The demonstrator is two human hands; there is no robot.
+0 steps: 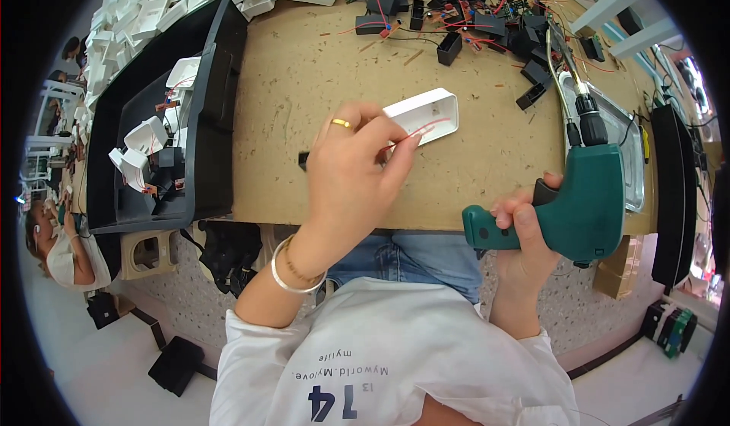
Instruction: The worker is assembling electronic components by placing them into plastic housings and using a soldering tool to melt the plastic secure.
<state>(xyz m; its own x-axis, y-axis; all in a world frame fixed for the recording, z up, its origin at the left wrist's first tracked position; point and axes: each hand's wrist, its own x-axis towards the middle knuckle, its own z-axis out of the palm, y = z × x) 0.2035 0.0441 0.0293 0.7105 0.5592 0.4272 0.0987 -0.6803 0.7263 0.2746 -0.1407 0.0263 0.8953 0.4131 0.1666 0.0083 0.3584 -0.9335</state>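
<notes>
My left hand (351,156) is over the middle of the bench, thumb and fingers pinched on a thin red wire (432,125). The wire's free end reaches over a white plastic case (449,105), which lies open side up just beyond my fingers. Part of that case is hidden by the hand. My right hand (525,232) is wrapped round the grip of a green pistol-shaped soldering gun (591,205), a finger by its black trigger. Its metal tip and thin feed tube point away, toward the far right. A small black piece (303,160) peeks out beside my left hand.
On the left, a black tray (217,114) holds white cases and wired parts. White cases (163,7) are heaped behind it. Black boxes with red wires and circuit boards (487,27) lie at the far right, near a metal tray (633,114). Another person (72,255) sits far left.
</notes>
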